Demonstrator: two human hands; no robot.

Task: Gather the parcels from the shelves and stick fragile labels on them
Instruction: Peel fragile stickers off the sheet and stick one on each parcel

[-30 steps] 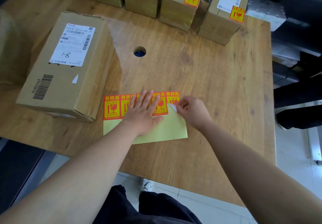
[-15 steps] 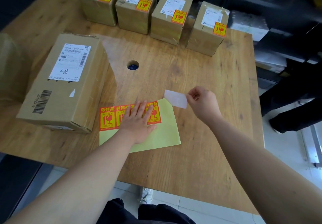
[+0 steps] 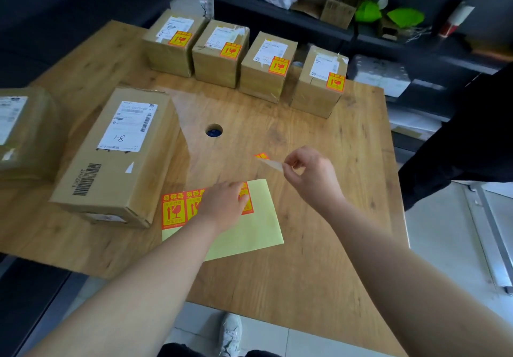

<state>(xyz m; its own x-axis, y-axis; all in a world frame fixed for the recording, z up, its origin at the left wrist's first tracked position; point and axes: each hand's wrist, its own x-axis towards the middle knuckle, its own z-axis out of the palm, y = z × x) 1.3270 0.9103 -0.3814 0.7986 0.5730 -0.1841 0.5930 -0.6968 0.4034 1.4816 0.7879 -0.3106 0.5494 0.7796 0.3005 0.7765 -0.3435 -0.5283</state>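
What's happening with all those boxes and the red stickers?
A person is putting fragile labels on parcels. Their right hand pinches one loose label above the table, while the left hand presses on the label sheet to hold it down. The four small boxes at the back each carry a label already. The big box beside the sheet has none visible yet, so it probably gets this one.
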